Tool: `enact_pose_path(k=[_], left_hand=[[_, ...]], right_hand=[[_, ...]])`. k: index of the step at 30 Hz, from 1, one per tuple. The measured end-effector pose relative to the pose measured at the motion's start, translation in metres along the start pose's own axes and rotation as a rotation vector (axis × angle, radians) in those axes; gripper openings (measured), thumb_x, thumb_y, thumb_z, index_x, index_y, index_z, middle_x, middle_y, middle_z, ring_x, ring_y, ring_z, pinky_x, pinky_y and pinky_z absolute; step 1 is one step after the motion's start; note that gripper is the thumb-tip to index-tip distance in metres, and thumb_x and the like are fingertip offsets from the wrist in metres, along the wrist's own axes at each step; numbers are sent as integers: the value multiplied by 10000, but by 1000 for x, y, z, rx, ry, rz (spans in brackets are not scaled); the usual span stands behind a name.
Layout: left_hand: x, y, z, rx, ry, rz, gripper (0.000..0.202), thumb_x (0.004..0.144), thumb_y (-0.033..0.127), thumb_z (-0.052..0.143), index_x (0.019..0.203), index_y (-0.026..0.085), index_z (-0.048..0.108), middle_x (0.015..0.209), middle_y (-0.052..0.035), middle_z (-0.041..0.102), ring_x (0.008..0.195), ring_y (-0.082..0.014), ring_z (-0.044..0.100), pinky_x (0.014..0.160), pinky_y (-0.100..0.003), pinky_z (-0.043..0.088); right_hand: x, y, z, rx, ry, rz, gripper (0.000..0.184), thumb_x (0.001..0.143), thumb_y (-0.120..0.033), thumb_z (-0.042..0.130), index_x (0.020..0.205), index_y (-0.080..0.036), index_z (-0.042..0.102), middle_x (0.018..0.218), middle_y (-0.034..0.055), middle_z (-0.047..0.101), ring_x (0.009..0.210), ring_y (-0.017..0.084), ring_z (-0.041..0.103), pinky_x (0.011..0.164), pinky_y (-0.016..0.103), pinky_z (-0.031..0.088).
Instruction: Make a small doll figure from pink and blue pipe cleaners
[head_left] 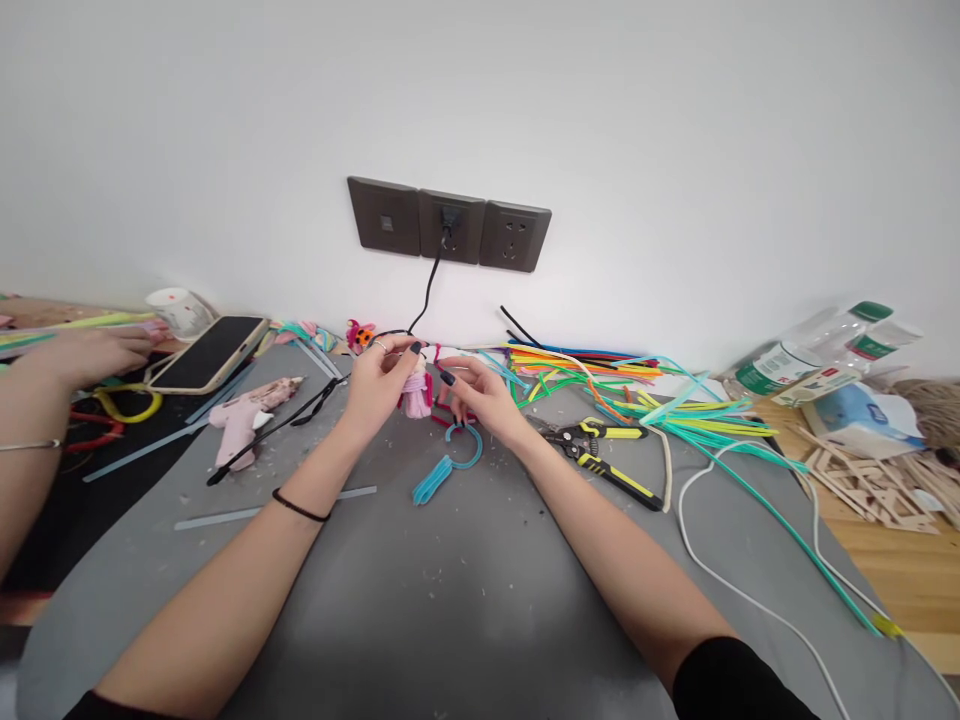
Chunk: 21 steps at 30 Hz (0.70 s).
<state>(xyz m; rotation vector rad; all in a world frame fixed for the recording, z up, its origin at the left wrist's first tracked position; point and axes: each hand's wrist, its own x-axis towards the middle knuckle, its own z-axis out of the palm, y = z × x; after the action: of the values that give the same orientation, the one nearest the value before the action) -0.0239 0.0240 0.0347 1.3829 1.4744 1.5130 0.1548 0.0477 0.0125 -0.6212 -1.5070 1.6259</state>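
Observation:
My left hand (373,388) is closed around a small pale pink and lilac bundle of pipe cleaners (417,398), held just above the grey mat. My right hand (484,398) is beside it, thumb and fingers bent together. A dark pink strand (429,388) runs between the two hands, close to the right fingertips; what these fingers grip is too small to make out. Just below them on the mat lies a blue pipe-cleaner piece (466,462), a curved hook with a folded bunch at one end.
Left of me lie a pink glue gun (244,425), a phone (210,352) and a paper cup (180,312), near another person's hand (94,355). To the right are yellow-black pliers (600,455), many pipe cleaners (705,415), a white cable (739,595), bottles (787,365) and wooden sticks (862,485).

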Motion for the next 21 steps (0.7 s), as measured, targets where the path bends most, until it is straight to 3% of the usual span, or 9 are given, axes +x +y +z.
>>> enact_pose_path(k=[5, 11, 14, 19, 21], left_hand=[[-1, 4, -1, 41, 55, 81, 363, 844, 526, 637, 955, 185, 692, 812, -54, 688, 724, -199, 613, 631, -302, 464], [2, 0, -3, 112, 75, 96, 357, 848, 487, 615, 972, 162, 695, 826, -62, 697, 705, -181, 607, 643, -291, 475], [3, -2, -4, 154, 26, 81, 330, 845, 445, 602, 989, 162, 691, 848, -63, 697, 710, -181, 607, 656, -296, 480], [0, -2, 1, 245, -105, 60, 268, 821, 364, 571, 965, 174, 694, 874, -52, 704, 688, -170, 596, 649, -293, 475], [-3, 0, 3, 268, -142, 72, 272, 823, 370, 563, 954, 172, 695, 892, -54, 708, 673, -162, 589, 645, -291, 474]], right_hand=[[-4, -4, 2, -91, -53, 43, 464, 802, -590, 756, 1002, -194, 620, 530, -99, 527, 428, 64, 419, 429, 193, 317], [-3, -6, 0, -75, -86, 114, 490, 705, -617, 821, 801, -171, 641, 533, -69, 536, 443, 55, 402, 433, 201, 291], [-2, -8, -3, 70, -3, 87, 462, 676, -583, 855, 792, -197, 629, 618, -46, 578, 497, 76, 456, 453, 211, 332], [1, -13, -10, 371, 240, -14, 392, 657, -450, 887, 790, -226, 593, 949, 6, 658, 788, 136, 606, 550, 213, 424], [3, -14, -14, 485, 299, -10, 369, 681, -388, 877, 786, -225, 563, 936, -3, 656, 775, 122, 602, 567, 208, 428]])
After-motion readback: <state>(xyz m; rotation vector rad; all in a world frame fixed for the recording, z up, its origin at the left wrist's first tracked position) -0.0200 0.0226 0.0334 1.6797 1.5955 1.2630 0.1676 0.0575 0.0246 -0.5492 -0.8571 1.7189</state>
